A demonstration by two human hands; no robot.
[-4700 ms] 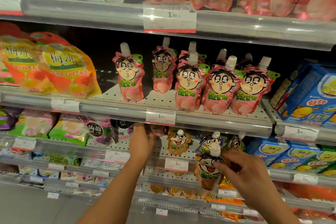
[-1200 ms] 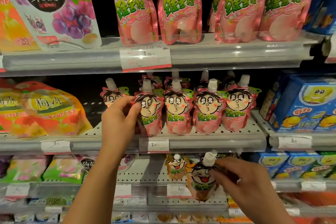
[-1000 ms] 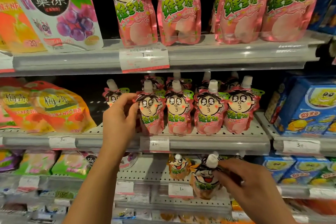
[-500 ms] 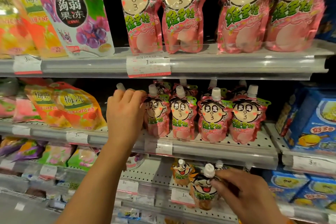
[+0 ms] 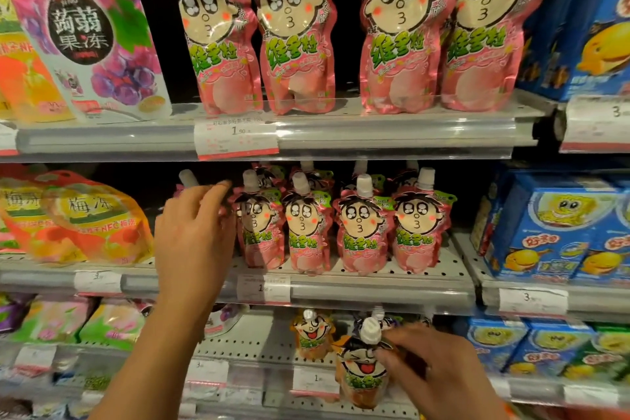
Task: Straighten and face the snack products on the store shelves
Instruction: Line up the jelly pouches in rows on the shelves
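Facing pouches | left hand [image 5: 194, 239] curled over leftmost pink pouch [image 5: 191, 186], left of upright row [image 5: 337, 225] | right hand [image 5: 439, 375] pinching orange pouch [image 5: 363, 372], below row

price tag [image 5: 236, 139]: upper shelf rail | price tag [image 5: 264, 289]: middle rail | price tag [image 5: 533, 301]: right rail

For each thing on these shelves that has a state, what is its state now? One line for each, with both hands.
left hand: fingers curled over the leftmost small pink pouch, middle shelf
leftmost small pink pouch: mostly hidden, only its cap shows
four small pink pouches: upright, facing front, in a row
large pink pouches: upright, facing front, top shelf
right hand: gripping the orange pouch
orange pouch: upright at the lower shelf's front edge
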